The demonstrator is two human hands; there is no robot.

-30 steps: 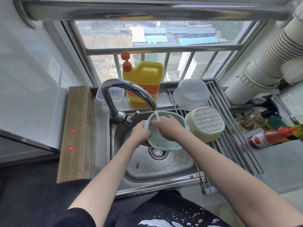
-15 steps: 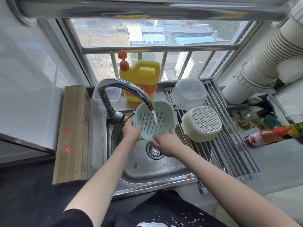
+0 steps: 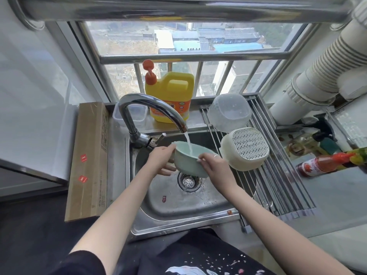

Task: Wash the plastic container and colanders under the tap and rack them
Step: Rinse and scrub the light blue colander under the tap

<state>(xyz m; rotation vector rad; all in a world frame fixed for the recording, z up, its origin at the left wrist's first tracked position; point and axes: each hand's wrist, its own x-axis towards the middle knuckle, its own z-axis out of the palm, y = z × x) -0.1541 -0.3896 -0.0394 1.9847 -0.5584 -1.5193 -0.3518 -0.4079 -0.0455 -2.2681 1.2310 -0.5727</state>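
Both hands hold a pale green colander (image 3: 188, 165) over the steel sink (image 3: 178, 207), mouth up and tilted slightly away. The left hand (image 3: 161, 159) grips the left rim, thumb curled over the top edge and fingers wrapped underneath along the outer wall. The right hand (image 3: 215, 167) pinches the right rim, fingertips hooked over the edge and close together, a ring showing on one finger. Water from the curved chrome tap (image 3: 153, 110) falls straight into the bowl between the two sets of fingers. Directly below the fingers lies the round drain strainer (image 3: 188, 182).

Just beyond the right fingers, on the roll-up drying rack (image 3: 278, 187), a cream colander (image 3: 245, 148) sits upside down, its perforated base up. Farther back on the same rack a clear plastic container (image 3: 228, 112) lies inverted, touching the cream one. Behind the tap stand a yellow detergent jug (image 3: 170, 96) with an orange pump and a small clear box (image 3: 137, 114). A long cardboard box (image 3: 88, 161) lies well left of the left fingers; a red sauce bottle (image 3: 323, 163) lies far right.
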